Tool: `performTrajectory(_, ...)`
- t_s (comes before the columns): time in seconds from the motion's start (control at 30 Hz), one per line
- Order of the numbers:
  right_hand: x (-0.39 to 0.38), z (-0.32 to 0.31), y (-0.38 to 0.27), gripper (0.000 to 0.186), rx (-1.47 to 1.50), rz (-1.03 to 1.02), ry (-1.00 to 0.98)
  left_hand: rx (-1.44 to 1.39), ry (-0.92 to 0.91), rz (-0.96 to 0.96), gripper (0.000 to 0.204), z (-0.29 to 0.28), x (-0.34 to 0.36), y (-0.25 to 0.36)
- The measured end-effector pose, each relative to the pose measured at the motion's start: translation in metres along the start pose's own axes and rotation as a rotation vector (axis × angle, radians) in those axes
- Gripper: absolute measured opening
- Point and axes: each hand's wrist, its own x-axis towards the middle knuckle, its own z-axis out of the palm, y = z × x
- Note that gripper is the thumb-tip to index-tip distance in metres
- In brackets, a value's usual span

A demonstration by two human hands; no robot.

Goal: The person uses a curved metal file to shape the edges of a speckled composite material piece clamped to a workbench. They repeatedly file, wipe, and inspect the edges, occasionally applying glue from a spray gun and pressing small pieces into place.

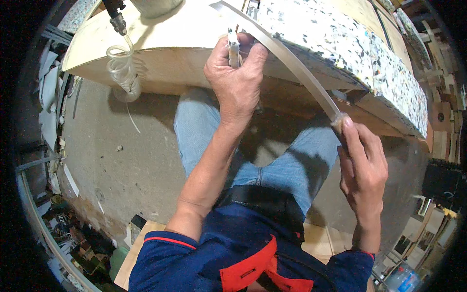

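My right hand (362, 163) is closed round the wrapped grip of a long, thin, flat-bladed knife (311, 82). Its pale blade slants up and to the left, passing just right of my left hand (237, 87), with the tip over the wooden frame (170, 39). In that left hand, between thumb and fingers, is a narrow whitish piece (233, 51) with a rough, crusted surface; its kind cannot be made out. Right of the blade, speckled foam slabs (335, 41) cover the frame's top. Some left fingertips are hidden behind the hand.
A clear coiled hose (121, 68) hangs at the frame's left from a dark fitting (116, 22). Beside it stands a round container (156, 6). Scraps and offcuts pile up at the far left (78, 238), wood pieces at the right (442, 117). My knees are under the frame's edge.
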Motion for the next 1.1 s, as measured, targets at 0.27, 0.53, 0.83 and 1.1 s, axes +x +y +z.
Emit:
performTrajectory(0.27,0.017,0.005,0.0,0.059,0.038,-0.013,0.012,0.029,0.034,-0.002,0.012,0.005,-0.001,0.001)
performTrajectory(0.53,-0.002,-0.002,0.004,0.059,0.016,0.038,0.004,0.056,0.022,-0.008,0.016,-0.001,0.001,-0.002)
performTrajectory(0.83,0.036,0.009,0.005,0.059,0.056,-0.03,0.008,0.053,0.031,0.008,0.016,0.001,0.002,-0.005)
performTrajectory(1.1,-0.015,-0.016,0.01,0.06,-0.012,0.073,-0.009,0.085,0.026,-0.005,0.018,0.003,0.001,0.003)
